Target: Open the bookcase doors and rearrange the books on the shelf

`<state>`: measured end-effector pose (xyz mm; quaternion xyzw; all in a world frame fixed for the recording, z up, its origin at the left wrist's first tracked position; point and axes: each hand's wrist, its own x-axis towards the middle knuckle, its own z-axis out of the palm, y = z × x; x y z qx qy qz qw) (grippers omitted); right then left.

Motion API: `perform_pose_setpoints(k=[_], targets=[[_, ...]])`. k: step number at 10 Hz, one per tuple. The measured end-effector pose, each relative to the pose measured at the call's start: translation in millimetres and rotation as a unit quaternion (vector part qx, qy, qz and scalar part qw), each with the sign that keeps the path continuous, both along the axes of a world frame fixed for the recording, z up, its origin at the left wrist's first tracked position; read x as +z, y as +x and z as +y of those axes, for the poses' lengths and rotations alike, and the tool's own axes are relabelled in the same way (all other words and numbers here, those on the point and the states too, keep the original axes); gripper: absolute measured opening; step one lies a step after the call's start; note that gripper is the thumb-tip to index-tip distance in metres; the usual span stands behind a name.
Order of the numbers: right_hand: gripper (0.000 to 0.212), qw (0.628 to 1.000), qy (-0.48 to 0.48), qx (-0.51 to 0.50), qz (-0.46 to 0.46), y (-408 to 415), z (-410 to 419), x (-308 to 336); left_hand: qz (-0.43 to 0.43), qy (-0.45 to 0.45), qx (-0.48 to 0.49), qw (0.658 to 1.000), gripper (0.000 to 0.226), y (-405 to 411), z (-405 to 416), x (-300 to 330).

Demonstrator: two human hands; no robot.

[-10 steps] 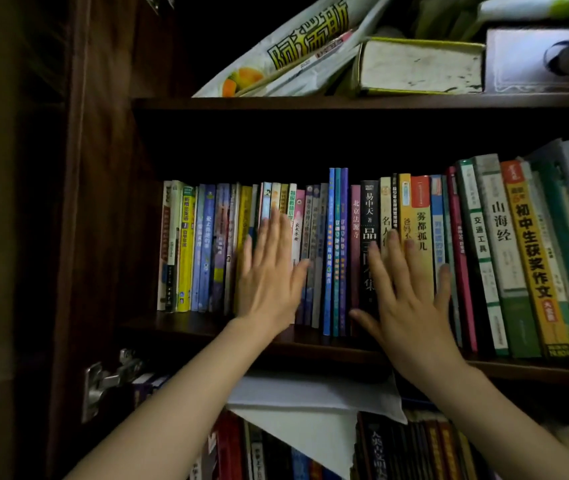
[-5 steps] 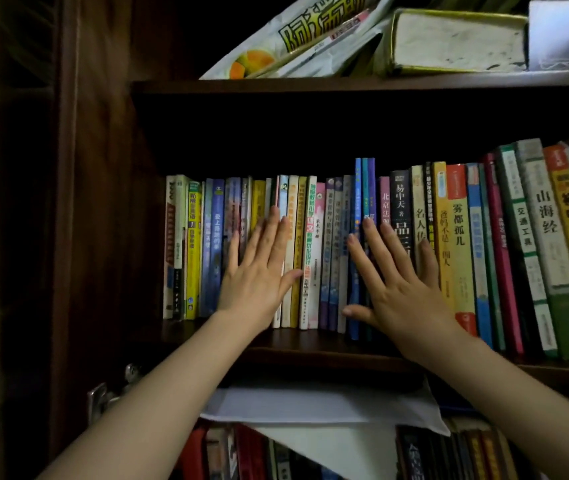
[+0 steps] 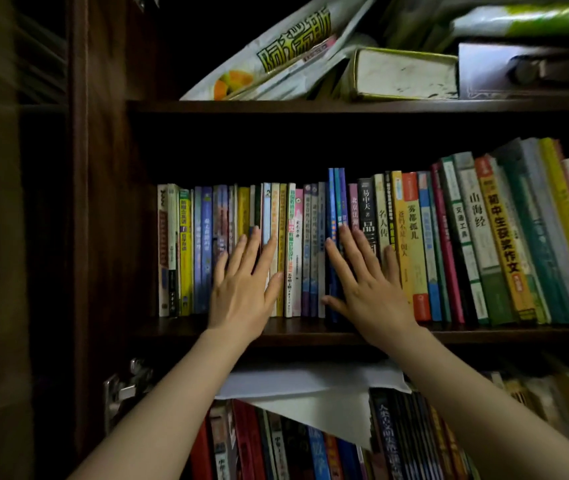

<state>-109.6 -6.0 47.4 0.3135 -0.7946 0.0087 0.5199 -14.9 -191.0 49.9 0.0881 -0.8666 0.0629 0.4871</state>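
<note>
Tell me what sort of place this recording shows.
Probably a home study or bedroom. A dark wooden bookcase holds a row of upright colourful paperbacks, mostly with Chinese titles; above them lie a loosely stacked magazine and a worn thick book.

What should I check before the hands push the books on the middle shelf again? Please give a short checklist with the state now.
1. Bookcase door open: ok, the hinge is exposed.
2. Left hand flat on the spines: ok.
3. Right hand flat on the spines: ok.
4. Row of books upright: not ok, the right-end ones lean.
5. Free space behind the row: cannot tell.
6. Middle shelf edge free: ok.
</note>
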Motion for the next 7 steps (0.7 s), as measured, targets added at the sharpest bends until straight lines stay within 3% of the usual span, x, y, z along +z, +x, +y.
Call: perform_pose_setpoints(k=[4,7], targets=[[0.070,0.985,0.000,0.077,-0.157,39.1,36.4,-17.2,-0.029,0.002,0.041,0.999,0.053,51.2,33.6,-38.4],[0.048,0.987,-0.026,0.106,-0.118,76.4,113.9,-35.3,0.037,-0.036,0.007,0.999,0.047,71.9,114.6,-45.4]])
